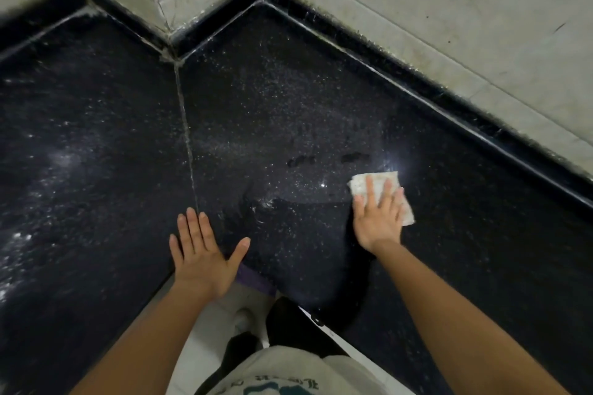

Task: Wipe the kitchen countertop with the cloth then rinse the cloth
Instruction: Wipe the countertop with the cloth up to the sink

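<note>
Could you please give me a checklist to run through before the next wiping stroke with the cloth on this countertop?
1. Cloth lies flat on the countertop under the right hand: ok.
2. Right hand presses it with straight fingers: ok.
3. Left hand rests flat near the front edge, apart from the cloth: ok.
4. Left section wiped: not ok, white residue shows there.
5. Cloth wet enough: cannot tell.
6. Tap for rinsing within reach: cannot tell, none in view.
</note>
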The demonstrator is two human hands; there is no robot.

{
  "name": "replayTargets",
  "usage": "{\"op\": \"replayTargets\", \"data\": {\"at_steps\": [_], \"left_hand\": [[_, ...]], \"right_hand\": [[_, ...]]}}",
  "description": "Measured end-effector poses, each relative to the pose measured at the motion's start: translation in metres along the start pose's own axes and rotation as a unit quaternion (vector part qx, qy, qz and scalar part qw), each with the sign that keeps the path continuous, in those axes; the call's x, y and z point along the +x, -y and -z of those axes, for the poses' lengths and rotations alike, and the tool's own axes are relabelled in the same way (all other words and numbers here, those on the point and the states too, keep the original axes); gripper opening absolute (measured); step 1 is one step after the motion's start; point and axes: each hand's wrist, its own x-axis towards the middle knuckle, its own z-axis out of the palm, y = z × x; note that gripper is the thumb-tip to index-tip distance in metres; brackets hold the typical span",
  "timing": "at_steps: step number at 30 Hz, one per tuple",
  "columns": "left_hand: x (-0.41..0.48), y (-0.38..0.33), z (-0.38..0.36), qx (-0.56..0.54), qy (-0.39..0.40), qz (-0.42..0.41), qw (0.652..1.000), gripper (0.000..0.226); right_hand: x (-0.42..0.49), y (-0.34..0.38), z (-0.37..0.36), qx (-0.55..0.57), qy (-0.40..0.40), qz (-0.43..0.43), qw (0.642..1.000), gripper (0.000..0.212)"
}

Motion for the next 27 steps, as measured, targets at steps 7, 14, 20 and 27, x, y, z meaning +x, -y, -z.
{"op": "replayTargets", "data": {"at_steps": [7,14,20,27], "left_hand": [[0.001,-0.001,-0.002,-0.001,-0.009,0.006,1.0,0.097],[0.0,0.004,-0.003,-0.001,-0.016,-0.015,1.0,0.091],[-0.001,0.018,-0.002,0.004,-0.025,-0.051,0.998,0.085],[-0.003,0.021,-0.005,-0.034,-0.077,-0.075,0.994,0.079]], "right_hand": [[-0.046,0.08,-0.042,-0.039,0.066,0.196,0.978,0.053],[-0.037,0.033,-0.025,-0.148,0.09,0.37,0.913,0.051],[-0.012,-0.022,-0.006,-0.019,-0.033,0.014,0.999,0.056],[-0.05,0.068,-0.044,-0.014,-0.017,0.102,0.994,0.055]]}}
